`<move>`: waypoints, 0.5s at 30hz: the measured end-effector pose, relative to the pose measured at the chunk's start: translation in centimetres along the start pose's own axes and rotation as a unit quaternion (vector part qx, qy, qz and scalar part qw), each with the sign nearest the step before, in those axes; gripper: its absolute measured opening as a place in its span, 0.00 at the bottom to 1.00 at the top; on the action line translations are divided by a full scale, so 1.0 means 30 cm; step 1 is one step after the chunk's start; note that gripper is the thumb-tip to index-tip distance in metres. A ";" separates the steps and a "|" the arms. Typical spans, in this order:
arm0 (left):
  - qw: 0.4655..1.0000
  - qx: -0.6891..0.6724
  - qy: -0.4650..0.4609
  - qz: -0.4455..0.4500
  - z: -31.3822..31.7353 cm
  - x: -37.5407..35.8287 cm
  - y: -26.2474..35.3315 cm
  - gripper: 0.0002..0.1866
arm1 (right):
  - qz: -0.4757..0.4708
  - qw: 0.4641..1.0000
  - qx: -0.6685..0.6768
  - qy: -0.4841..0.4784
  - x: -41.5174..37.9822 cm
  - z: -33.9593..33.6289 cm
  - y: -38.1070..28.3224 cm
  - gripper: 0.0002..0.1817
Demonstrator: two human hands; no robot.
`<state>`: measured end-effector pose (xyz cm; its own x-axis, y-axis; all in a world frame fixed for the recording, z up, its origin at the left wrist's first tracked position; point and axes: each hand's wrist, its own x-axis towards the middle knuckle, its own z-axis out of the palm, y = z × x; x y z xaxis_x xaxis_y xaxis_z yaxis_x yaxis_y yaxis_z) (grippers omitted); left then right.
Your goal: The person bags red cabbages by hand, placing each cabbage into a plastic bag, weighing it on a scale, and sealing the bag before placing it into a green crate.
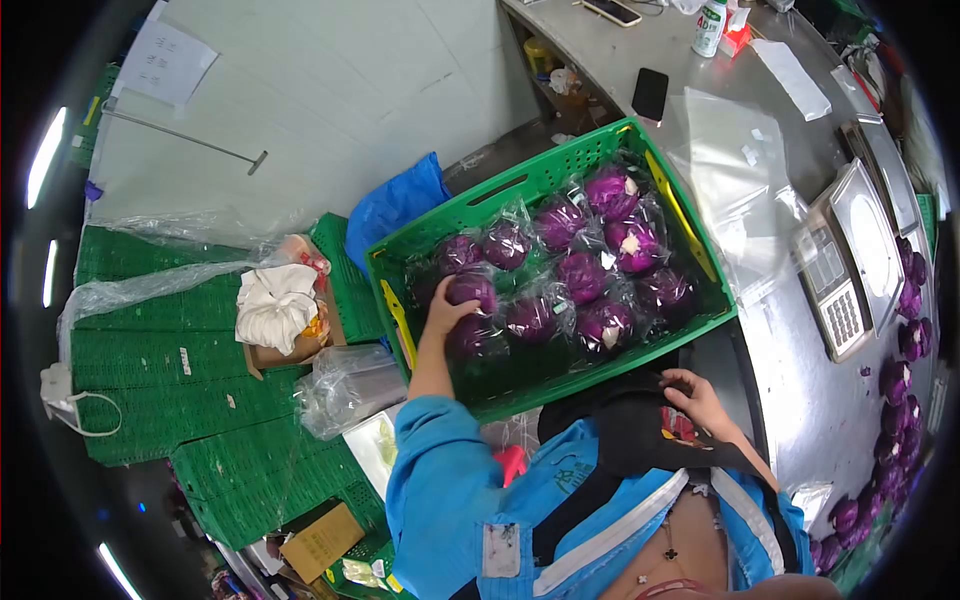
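A green plastic crate [540, 392] holds several purple cabbages, each wrapped in clear plastic. My left hand [446, 312] reaches into its left end, with the fingers curled round a wrapped purple cabbage [476, 288]. More wrapped cabbages lie beside it, among them one [507, 243] behind and another [532, 318] to the right. My right hand [697, 402] is outside the crate, below its near right side and in front of the dark apron [625, 425]. Its fingers are loosely bent and apart, and nothing shows in them.
On the right, a metal table [740, 400] bears a digital scale [845, 265], clear plastic bags [735, 165], a phone [650, 94], a bottle [709, 28] and a row of unwrapped purple cabbages [890, 420]. Stacked green crates [170, 360] and a box with white cloth [277, 308] stand left.
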<state>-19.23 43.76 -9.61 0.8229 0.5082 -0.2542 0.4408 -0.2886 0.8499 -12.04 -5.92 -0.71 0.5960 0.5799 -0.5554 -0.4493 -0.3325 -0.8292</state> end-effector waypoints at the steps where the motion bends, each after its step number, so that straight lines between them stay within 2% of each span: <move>1: 1.000 0.014 0.014 -0.004 0.046 0.010 -0.041 0.40 | 0.005 1.000 -0.001 0.002 0.021 0.023 -0.007 0.18; 3: 0.990 0.093 0.104 0.035 0.133 0.054 -0.100 0.35 | -0.009 0.999 -0.042 0.003 0.058 0.053 -0.028 0.18; 5: 0.986 0.093 0.123 0.065 0.173 0.030 -0.015 0.32 | -0.018 0.997 -0.071 0.013 0.058 0.085 -0.082 0.17; 7: 0.926 0.254 0.124 0.249 0.217 -0.001 0.118 0.25 | -0.008 0.988 -0.150 0.023 0.065 0.097 -0.114 0.16; 9: 0.896 0.295 -0.058 0.327 0.285 -0.151 0.395 0.19 | -0.005 0.989 -0.141 0.042 0.072 0.105 -0.102 0.16; 11: 0.821 0.336 -0.080 0.455 0.429 -0.169 0.209 0.16 | -0.006 0.990 -0.135 0.035 0.073 0.108 -0.081 0.17; 12: 0.813 0.410 -0.101 0.400 0.431 -0.098 0.137 0.16 | -0.009 0.990 -0.134 0.045 0.077 0.108 -0.094 0.17; 14: 0.864 0.419 0.043 0.275 0.429 0.018 0.135 0.17 | -0.028 0.983 -0.174 0.052 0.058 0.106 -0.114 0.17; 15: 0.859 0.420 0.090 0.278 0.420 0.078 0.142 0.16 | -0.031 0.985 -0.154 0.070 0.054 0.099 -0.079 0.17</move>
<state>-10.91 33.49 -12.41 0.9546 0.1979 0.2224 0.1632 -0.9727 0.1650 -11.98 -1.99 0.55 0.7118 0.5040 -0.4891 -0.1999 -0.5223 -0.8290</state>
